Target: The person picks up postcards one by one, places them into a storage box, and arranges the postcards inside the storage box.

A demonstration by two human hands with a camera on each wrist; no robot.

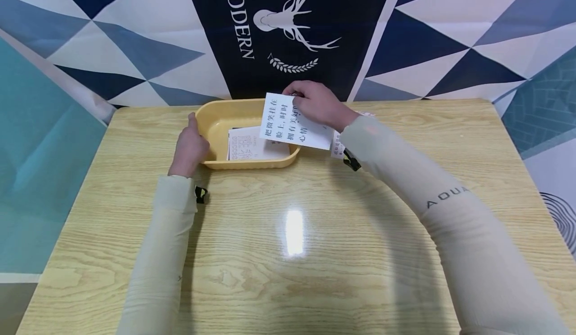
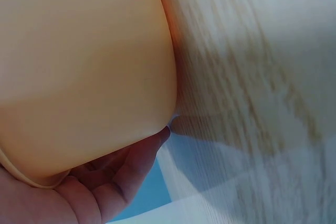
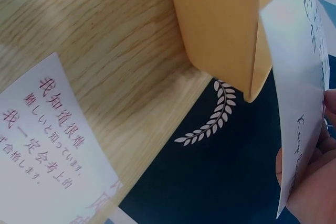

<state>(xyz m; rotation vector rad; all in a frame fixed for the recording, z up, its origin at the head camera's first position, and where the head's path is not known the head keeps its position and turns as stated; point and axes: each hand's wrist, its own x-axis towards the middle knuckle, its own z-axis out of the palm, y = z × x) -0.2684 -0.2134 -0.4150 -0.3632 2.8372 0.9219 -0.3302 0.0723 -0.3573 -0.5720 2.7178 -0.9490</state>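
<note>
A yellow plastic basin stands at the back of the table, with printed cards lying inside. My left hand grips its left end; in the left wrist view the fingers curl beneath the rim. Over the basin's right end, my right hand pinches a white card with black Chinese writing, held tilted. The right wrist view shows that card nearly edge-on beside the basin. Another card, printed in red, lies on the table under the right wrist.
The wooden table reaches back to a patterned cloth wall with a deer print. Black straps show at the wrists. A bright light reflection falls on the tabletop.
</note>
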